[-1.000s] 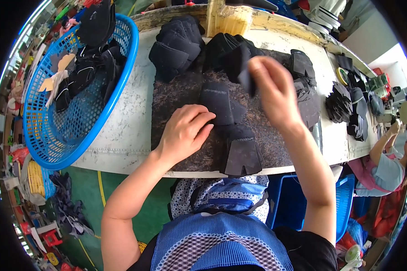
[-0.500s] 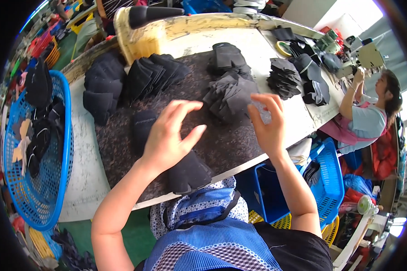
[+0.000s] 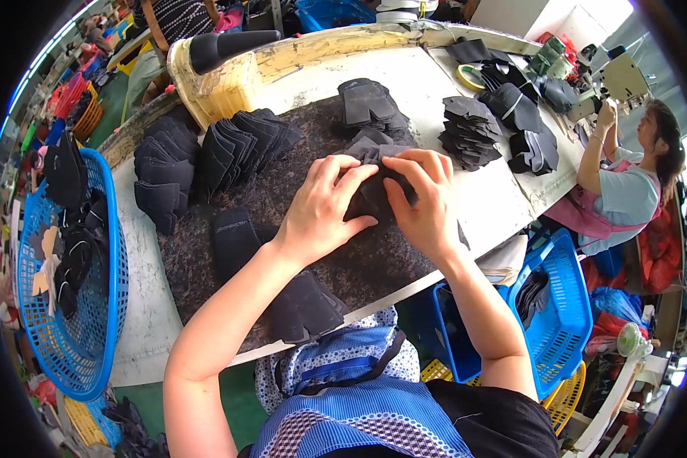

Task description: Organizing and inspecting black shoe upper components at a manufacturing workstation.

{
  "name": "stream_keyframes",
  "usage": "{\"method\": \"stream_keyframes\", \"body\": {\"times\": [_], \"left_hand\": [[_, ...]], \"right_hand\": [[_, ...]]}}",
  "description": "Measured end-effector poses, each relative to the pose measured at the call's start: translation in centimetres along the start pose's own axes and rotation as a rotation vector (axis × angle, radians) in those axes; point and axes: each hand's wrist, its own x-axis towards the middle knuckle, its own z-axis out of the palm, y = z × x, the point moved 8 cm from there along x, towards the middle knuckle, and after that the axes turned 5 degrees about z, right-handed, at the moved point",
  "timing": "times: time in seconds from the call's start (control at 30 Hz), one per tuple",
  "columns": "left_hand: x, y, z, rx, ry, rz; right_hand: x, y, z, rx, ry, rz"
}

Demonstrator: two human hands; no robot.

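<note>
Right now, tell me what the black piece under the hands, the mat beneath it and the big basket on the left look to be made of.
Black piece: looks like soft matte fabric or foam-backed textile; it bends under both hands, left hand and right hand.
Mat: dark speckled felt or carpet-like sheet, probably; fuzzy, no shine.
Blue basket: moulded plastic, glossy, with open lattice walls.

Setting: garment or footwear workshop, factory floor. Evidence: long white worktop [image 3: 466, 114] shared by several stations, with a dark speckled mat [image 3: 282, 206] at this one; stacks of cut black fabric pieces [image 3: 466, 130] laid out in bundles; blue plastic baskets [image 3: 76, 336] filled with more pieces, beside and under the worktop; a co-worker [image 3: 626, 183] seated at a sewing machine [image 3: 618, 76]; a roll of tape [image 3: 473, 76]; crowded crates along the aisle.
</note>
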Motion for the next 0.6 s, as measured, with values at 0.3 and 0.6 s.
{"method": "stream_keyframes", "body": {"times": [0.3,0.6], "left_hand": [[0.0,0.8,0.3,0.078,-0.051,0.03],[-11.6,8.3,-5.6,-0.72,-0.097,-0.524]], "right_hand": [[-3.5,-0.1,-6.2,0.367,0.273,0.106],[-9.0,-9.1,-3.2,0.641,-0.23,0.099]]}}
